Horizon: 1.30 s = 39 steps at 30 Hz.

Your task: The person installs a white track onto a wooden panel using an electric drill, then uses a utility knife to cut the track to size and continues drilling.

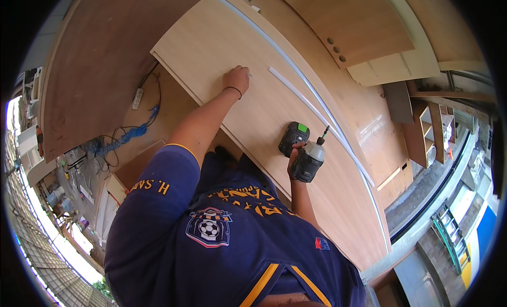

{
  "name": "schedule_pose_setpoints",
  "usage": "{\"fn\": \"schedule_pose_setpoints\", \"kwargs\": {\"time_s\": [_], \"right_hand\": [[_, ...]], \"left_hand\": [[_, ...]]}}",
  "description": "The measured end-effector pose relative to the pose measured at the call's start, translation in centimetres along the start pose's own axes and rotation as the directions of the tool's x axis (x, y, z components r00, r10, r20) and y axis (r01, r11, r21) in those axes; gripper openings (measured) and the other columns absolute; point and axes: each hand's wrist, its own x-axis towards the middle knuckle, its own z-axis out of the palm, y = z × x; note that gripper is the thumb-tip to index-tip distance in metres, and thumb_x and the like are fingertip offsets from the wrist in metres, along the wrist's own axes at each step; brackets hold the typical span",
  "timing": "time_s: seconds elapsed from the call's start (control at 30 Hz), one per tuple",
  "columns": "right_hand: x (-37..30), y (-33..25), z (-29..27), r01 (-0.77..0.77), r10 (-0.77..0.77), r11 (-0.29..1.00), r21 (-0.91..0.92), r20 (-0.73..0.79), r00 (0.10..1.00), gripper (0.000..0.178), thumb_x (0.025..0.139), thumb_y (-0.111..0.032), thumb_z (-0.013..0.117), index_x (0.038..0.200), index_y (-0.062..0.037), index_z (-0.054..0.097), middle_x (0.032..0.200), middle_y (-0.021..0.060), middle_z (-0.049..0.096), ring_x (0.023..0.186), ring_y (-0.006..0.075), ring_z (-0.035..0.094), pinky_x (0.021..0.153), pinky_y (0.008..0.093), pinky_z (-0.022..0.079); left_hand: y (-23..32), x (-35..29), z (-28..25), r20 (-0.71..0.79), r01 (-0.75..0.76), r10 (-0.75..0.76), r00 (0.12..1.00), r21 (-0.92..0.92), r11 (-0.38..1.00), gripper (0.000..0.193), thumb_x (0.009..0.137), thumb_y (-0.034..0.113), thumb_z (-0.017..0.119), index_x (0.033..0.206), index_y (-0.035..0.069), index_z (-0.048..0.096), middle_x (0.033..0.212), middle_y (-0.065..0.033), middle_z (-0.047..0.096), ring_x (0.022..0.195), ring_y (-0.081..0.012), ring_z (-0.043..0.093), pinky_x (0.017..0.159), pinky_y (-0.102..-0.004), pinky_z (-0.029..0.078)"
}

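A cordless drill (308, 162), grey and black with a green-marked black battery base, is gripped by the handle in my right hand (293, 160). Its bit points toward the far right, over a pale wood-grain panel (248, 117). Farther left, my left hand (236, 79) rests low over the same panel with its fingers pinched together. A small pale tip shows at those fingertips, too small to name. A thin whitish strip (301, 98) lies on the panel to the right of my left hand. Another light strip (264, 35) runs along the panel's far edge.
A large brown board (95, 64) stands at the left. Below it lie a white power strip (137, 98) and a tangled blue cord (132, 132). At the far right are a board with three round holes (336, 49), a shelf unit (426, 128) and a ladder (451, 238).
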Motion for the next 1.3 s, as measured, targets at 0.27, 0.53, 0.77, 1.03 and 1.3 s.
{"fn": "schedule_pose_setpoints", "kwargs": {"time_s": [0.27,0.53,0.77,1.03,1.3], "right_hand": [[0.2,-1.1,-0.3,-0.050,0.050,0.998,0.042,-0.005,0.999,0.028,0.086,-0.021,0.053,0.106,-0.0037,0.045,0.079,0.0041,0.059,0.080,0.0187,0.054,0.080,0.0357,0.038],[0.0,-0.4,-0.2,-0.007,0.007,1.000,0.009,0.017,1.000,0.026,0.086,-0.021,0.053,0.104,-0.0041,0.046,0.079,0.0039,0.059,0.081,0.0192,0.054,0.084,0.0359,0.037],[0.3,-0.6,-0.4,0.036,-0.034,0.999,-0.041,0.035,0.999,0.010,0.082,-0.015,0.054,0.085,-0.0066,0.052,0.076,0.0059,0.056,0.074,0.0223,0.053,0.071,0.0352,0.041],[-0.3,0.4,0.2,-0.034,0.031,0.994,0.101,0.024,0.999,0.021,0.085,-0.019,0.055,0.099,-0.0057,0.047,0.076,0.0039,0.057,0.081,0.0190,0.053,0.083,0.0360,0.039],[-0.6,2.4,1.2,0.070,-0.070,0.994,0.080,-0.013,0.997,0.016,0.087,-0.022,0.055,0.090,-0.0077,0.049,0.079,0.0047,0.054,0.080,0.0177,0.053,0.076,0.0328,0.042]], "left_hand": [[-0.6,0.6,0.6,0.058,0.033,-0.035,0.998,0.022,0.999,0.013,0.086,0.016,0.051,0.097,0.012,0.056,0.100,-0.0075,0.057,0.093,-0.0263,0.057,0.079,-0.0439,0.044],[-1.2,0.3,0.2,-0.071,0.038,-0.070,0.995,-0.374,0.927,0.010,0.086,0.012,0.050,0.093,0.008,0.055,0.102,-0.0101,0.057,0.094,-0.0284,0.056,0.079,-0.0411,0.046],[-1.4,-2.0,0.0,-0.059,0.104,-0.130,0.990,-0.334,0.937,0.013,0.084,0.012,0.052,0.096,0.009,0.057,0.103,-0.0089,0.056,0.093,-0.0289,0.057,0.077,-0.0402,0.047],[0.9,-2.3,1.6,-0.086,-0.090,0.096,0.992,0.076,0.993,0.017,0.087,0.017,0.050,0.098,0.014,0.063,0.100,-0.0062,0.056,0.092,-0.0237,0.057,0.080,-0.0392,0.044],[2.5,-1.9,-0.5,0.088,0.019,-0.047,0.995,0.292,0.956,0.021,0.087,0.013,0.046,0.102,0.010,0.059,0.105,-0.0085,0.057,0.095,-0.0208,0.059,0.083,-0.0417,0.039]]}}
